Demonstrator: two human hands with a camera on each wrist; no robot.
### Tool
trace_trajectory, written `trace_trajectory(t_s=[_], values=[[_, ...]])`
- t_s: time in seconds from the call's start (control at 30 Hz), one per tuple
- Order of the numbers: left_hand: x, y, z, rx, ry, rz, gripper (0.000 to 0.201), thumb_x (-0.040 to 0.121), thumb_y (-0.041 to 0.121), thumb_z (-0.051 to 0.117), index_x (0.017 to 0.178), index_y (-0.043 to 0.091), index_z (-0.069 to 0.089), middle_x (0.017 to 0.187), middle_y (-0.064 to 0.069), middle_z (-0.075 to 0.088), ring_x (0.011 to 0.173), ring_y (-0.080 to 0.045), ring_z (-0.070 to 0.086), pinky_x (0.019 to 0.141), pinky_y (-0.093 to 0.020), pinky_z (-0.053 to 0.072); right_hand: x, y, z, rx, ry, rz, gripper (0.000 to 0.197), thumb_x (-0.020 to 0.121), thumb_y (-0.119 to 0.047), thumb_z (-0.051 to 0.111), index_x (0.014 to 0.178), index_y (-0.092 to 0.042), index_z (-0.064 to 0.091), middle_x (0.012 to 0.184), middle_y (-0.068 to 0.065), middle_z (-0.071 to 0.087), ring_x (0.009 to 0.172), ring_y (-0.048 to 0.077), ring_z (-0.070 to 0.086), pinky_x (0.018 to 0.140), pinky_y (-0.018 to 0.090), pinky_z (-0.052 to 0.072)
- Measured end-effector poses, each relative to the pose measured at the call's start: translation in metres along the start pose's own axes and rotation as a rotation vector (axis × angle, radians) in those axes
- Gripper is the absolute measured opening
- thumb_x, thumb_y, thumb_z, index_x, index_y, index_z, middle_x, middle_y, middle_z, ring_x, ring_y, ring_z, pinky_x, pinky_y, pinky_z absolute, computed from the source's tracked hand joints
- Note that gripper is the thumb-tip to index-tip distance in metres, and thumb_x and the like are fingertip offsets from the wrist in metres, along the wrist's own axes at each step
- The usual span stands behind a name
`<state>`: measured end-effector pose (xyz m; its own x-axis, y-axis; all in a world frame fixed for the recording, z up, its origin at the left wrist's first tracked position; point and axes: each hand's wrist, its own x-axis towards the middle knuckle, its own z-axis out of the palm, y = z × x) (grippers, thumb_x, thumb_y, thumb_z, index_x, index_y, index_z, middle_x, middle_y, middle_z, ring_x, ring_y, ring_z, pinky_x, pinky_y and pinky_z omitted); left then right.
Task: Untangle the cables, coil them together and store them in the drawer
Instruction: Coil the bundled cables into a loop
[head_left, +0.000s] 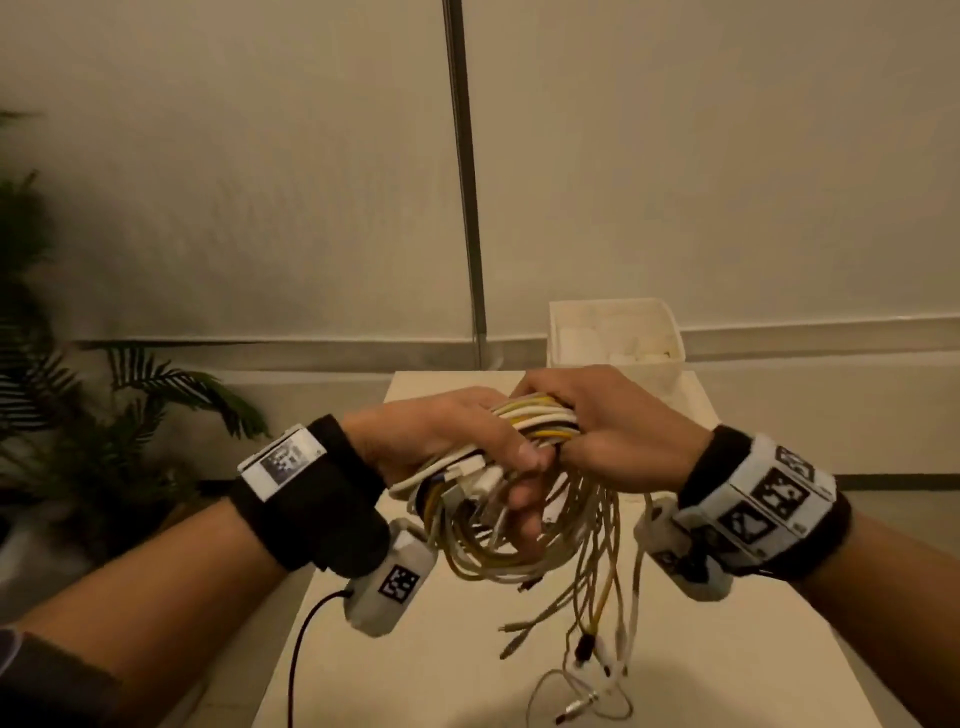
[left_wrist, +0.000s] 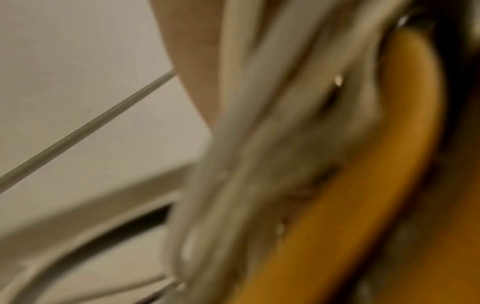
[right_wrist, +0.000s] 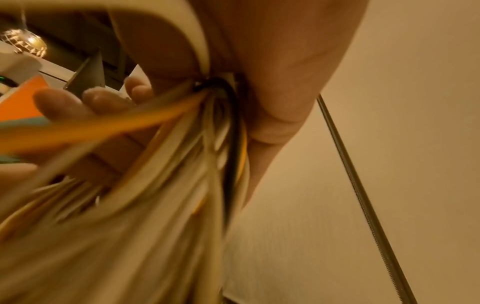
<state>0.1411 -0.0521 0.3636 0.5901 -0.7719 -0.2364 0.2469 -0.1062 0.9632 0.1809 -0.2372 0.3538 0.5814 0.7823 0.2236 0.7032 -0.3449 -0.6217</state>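
Loose plug ends (head_left: 587, 649) are seen hanging low in the frame, touching the table (head_left: 441, 649). At centre, the cables (head_left: 535, 421) are held as one coil: the left hand (head_left: 441, 436) is curled around the looped side, the right hand (head_left: 608, 421) is closed over the top. The tails should probably be wound in before release. At upper right a white drawer (head_left: 670, 322) stands open, well apart.

head view above, wrist views close on cables (head_left: 535, 426)
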Motion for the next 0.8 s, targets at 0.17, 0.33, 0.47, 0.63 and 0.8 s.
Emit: trace_trajectory(t_s=[0.17,0.33,0.47,0.63,0.8], values=[[0.001,0.002,-0.012,-0.15,-0.022,0.114,0.027,0.082,0.016,0.07,0.097,0.002,0.052,0.071,-0.007,0.058,0.071,-0.023,0.064,0.078,-0.042,0.054,0.01,0.012,-0.004,0.491,-0.046,0.105,0.028,0.072,-0.004,0.071,0.097,-0.013,0.066,0.088,0.003,0.068,0.081,0.012,0.063,0.073,0.026,0.05],[0.005,-0.016,-0.006,-0.528,-0.019,0.311,0.014,0.082,0.011,0.06,0.091,0.007,0.05,0.068,-0.003,0.054,0.067,-0.019,0.057,0.079,-0.039,0.052,0.001,0.023,0.021,1.171,0.019,0.18,0.051,0.072,-0.005,0.064,0.121,0.006,0.055,0.109,0.025,0.061,0.098,0.035,0.061,0.087,0.042,0.052],[0.012,-0.03,-0.005,-0.619,0.105,0.421,0.01,0.083,0.01,0.055,0.091,0.006,0.051,0.069,-0.005,0.06,0.072,-0.022,0.06,0.086,-0.04,0.049,0.007,0.019,0.029,1.165,0.204,0.328,0.037,0.07,-0.005,0.059,0.104,0.007,0.062,0.082,0.024,0.059,0.071,0.031,0.06,0.066,0.037,0.049],[0.013,-0.053,-0.006,-0.628,0.234,0.429,0.013,0.088,0.009,0.056,0.1,0.004,0.055,0.081,-0.007,0.064,0.087,-0.024,0.062,0.099,-0.04,0.039,0.011,0.019,0.028,1.22,0.212,0.423,0.023,0.085,-0.008,0.061,0.103,0.005,0.06,0.072,0.018,0.045,0.054,0.017,0.049,0.049,0.026,0.04],[0.011,-0.059,-0.006,-0.641,0.406,0.466,0.028,0.074,0.009,0.077,0.097,0.002,0.063,0.072,-0.007,0.059,0.072,-0.02,0.064,0.085,-0.044,0.055,0.0,0.025,0.023,1.35,0.159,0.321,0.025,0.084,0.007,0.056,0.109,0.005,0.06,0.08,0.02,0.063,0.061,0.023,0.063,0.056,0.031,0.055]])
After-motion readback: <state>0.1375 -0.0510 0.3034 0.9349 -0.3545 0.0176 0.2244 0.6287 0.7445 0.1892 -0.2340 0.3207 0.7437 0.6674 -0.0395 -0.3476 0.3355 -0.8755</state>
